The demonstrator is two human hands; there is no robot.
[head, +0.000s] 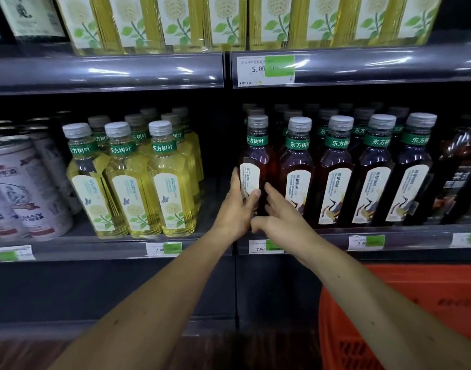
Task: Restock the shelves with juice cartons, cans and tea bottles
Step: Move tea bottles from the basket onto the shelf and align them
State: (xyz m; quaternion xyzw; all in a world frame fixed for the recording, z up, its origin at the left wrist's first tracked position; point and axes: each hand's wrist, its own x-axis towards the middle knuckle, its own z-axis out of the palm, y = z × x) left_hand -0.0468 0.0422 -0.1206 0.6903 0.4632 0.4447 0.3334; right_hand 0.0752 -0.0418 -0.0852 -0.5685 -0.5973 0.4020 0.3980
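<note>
Tea bottles and cans on the middle shelf

A dark tea bottle (255, 166) with a grey cap, green neck band and white label stands upright at the left end of the front row of four more dark tea bottles (357, 169), with further rows behind. To their left, well apart across a gap, stand three pale yellow tea bottles (130, 180) in front, white-capped, with more behind them. White beer cans (23, 193) stand at the far left, just beside the yellow ones.

Shelf (389, 232): tea bottles (335, 172), cans (23, 188).
</note>
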